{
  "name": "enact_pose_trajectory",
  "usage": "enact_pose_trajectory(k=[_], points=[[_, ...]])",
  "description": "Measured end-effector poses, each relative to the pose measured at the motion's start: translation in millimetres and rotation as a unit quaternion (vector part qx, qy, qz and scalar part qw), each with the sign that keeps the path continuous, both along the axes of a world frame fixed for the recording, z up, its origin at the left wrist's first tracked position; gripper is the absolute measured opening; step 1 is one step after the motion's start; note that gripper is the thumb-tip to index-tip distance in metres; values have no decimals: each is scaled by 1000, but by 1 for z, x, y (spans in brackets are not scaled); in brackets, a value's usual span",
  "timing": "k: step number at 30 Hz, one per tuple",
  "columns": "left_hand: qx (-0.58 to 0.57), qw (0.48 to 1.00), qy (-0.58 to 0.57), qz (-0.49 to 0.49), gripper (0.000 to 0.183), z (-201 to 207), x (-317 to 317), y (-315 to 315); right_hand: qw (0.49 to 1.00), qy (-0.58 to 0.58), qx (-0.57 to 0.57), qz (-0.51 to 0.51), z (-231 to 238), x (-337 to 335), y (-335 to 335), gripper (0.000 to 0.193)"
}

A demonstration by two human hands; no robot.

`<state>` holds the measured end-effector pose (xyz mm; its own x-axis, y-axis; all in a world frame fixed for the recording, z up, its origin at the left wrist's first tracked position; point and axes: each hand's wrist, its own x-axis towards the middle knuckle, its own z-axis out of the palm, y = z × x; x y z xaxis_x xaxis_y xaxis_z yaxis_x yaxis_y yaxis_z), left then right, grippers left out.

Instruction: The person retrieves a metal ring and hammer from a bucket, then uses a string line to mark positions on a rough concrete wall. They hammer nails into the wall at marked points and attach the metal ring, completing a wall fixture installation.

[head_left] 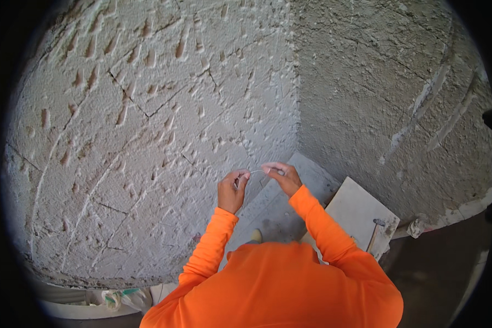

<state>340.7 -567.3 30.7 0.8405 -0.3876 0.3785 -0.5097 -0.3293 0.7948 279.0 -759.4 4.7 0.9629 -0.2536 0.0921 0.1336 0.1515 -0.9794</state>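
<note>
You've got a thin, pale wire-like strand [257, 171] bowed between your two hands, in front of the gouged wall [147, 126]. Left hand [232, 192] pinches one side, right hand [287, 178] the other, fingers curled. Off right, a hammer [379, 222] lies on a pale slab [355, 205].

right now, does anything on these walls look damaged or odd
Yes: the pale left wall is pitted with gouges and crossed by dark, crack-like lines, and the darker right wall has pale streaks. They break up both surfaces; whether damage or deliberate, I can't tell.
</note>
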Motion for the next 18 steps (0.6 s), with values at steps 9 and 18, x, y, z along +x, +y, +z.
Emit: enact_pose_trajectory(k=[9, 18], points=[[89, 973, -209, -51, 13, 15, 9, 0, 964, 16, -252, 80, 18, 16, -8, 21], [-145, 942, 304, -10, 26, -20, 7, -1, 923, 168, 336, 80, -3, 7, 40, 31]])
